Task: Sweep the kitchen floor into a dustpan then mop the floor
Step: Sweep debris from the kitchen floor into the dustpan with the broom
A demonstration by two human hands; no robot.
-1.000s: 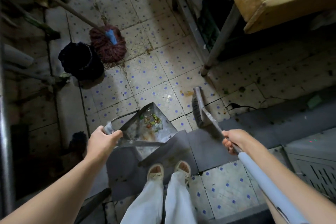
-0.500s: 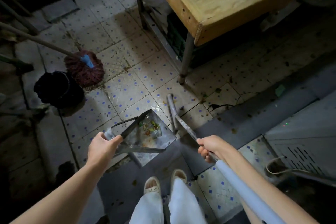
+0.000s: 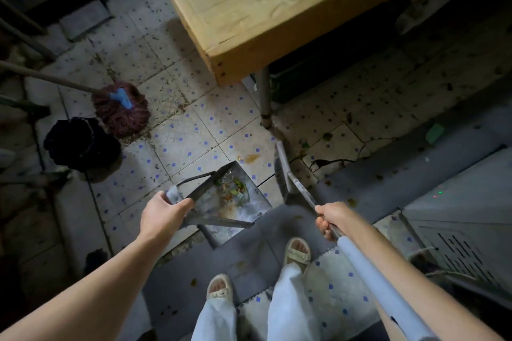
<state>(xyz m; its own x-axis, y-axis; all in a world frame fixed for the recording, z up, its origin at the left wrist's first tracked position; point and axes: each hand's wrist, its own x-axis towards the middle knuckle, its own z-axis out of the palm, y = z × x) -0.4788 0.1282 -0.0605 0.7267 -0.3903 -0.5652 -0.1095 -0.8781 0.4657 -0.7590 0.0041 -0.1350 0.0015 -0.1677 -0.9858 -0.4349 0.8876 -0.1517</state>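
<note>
Both hands are busy with sweeping tools. At about seven o'clock from the middle of the view, the left hand (image 3: 162, 216) curls round the handle of the metal dustpan (image 3: 221, 202) and holds it tilted, mouth raised and open toward one o'clock, probably so the scraps (image 3: 232, 188) already gathered in it stay against the back wall instead of sliding out. Off at nine to ten o'clock, a reddish mop (image 3: 122, 109) rests head-down on the tiled floor (image 3: 194, 130) with its pole running out of view to the left, and a dark mop head (image 3: 79, 141) sits just beside it; both look parked there for the mopping stage, which has not begun. At twelve o'clock a wooden table (image 3: 249, 8) stands on a metal leg (image 3: 265, 97). At four o'clock the right hand (image 3: 336, 219) grips the long shaft of the broom (image 3: 282, 171), whose head rests near the table leg, just right of the pan's mouth, seemingly placed to drag in the specks scattered toward two o'clock. Sweeping looks partly done.
</note>
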